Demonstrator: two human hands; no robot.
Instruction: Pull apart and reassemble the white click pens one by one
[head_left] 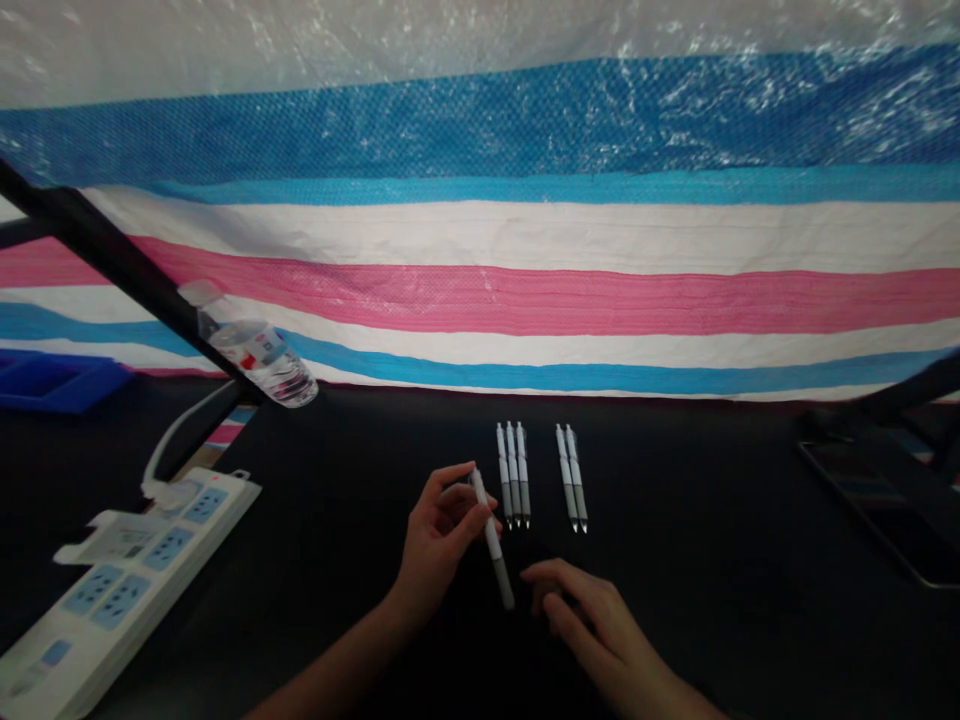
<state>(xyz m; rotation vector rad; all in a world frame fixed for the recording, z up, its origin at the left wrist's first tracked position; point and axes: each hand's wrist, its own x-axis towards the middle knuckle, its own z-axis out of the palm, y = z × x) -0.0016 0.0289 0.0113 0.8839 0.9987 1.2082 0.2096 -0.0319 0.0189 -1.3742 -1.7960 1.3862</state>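
Note:
My left hand (442,535) pinches a white pen with a grey grip (492,540) by its upper barrel, thumb against fingers. The pen slants, its grip end pointing down and to the right. Just right of that lower end is my right hand (581,605), loosely curled, with thumb and index finger apart and nothing seen between them. Beyond the hands lie a group of three similar pens (513,475) and, to its right, a pair of pens (571,478). All of these lie side by side with their tips toward me.
On the left, a white power strip (112,600) has a plug and cable in it. A water bottle (259,355) leans near a black frame bar (135,265). A blue tray (60,382) is farther left; a phone (877,510) lies on the right. Striped sheeting (525,300) hangs behind the black table.

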